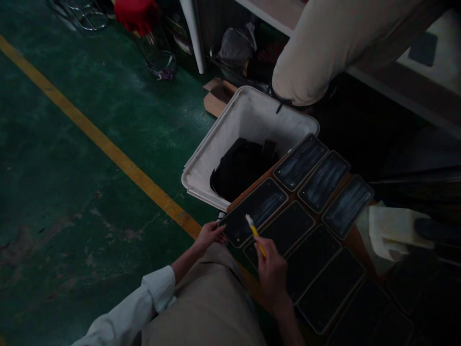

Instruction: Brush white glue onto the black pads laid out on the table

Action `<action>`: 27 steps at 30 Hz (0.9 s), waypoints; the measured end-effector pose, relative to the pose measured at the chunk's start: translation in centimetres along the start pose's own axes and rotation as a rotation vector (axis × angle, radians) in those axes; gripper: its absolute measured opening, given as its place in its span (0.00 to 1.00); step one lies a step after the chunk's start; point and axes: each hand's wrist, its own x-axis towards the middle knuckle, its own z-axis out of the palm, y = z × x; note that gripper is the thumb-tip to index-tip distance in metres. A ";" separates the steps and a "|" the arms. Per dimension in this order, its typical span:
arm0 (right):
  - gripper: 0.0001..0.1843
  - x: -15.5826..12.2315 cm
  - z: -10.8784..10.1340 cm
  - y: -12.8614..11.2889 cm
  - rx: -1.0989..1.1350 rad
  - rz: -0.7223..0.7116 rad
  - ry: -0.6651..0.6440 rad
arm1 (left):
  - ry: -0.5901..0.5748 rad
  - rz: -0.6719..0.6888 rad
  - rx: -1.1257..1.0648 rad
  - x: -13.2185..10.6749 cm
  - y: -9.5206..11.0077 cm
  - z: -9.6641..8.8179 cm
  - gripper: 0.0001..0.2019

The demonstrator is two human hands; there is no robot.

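A yellow-handled brush [255, 232] is gripped in the right hand [272, 269], its pale tip held at a black panel [259, 205]; contact cannot be confirmed. The panel, partly streaked whitish, is laid on a brown board [360, 246], its near left end pinched by the left hand [209, 235]. 3 streaked plates [324, 181] are seen farther right; black pieces [239, 168] are contained in a white bin [223, 144], far side.
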 end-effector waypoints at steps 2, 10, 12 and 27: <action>0.13 3.3 -1.3 1.9 -0.085 -0.027 0.096 | -0.008 0.008 -0.009 -0.1 -0.1 -0.1 0.23; 0.14 6.9 0.8 3.7 -0.331 -0.024 0.140 | -0.028 0.073 -0.034 -0.3 -0.4 -0.5 0.23; 0.16 4.3 2.5 2.0 -0.301 -0.058 0.041 | -0.030 0.083 -0.035 -0.2 -0.6 -0.5 0.23; 0.14 4.2 1.7 2.1 0.467 0.256 0.007 | -0.090 0.122 0.051 -0.4 -0.2 -0.9 0.23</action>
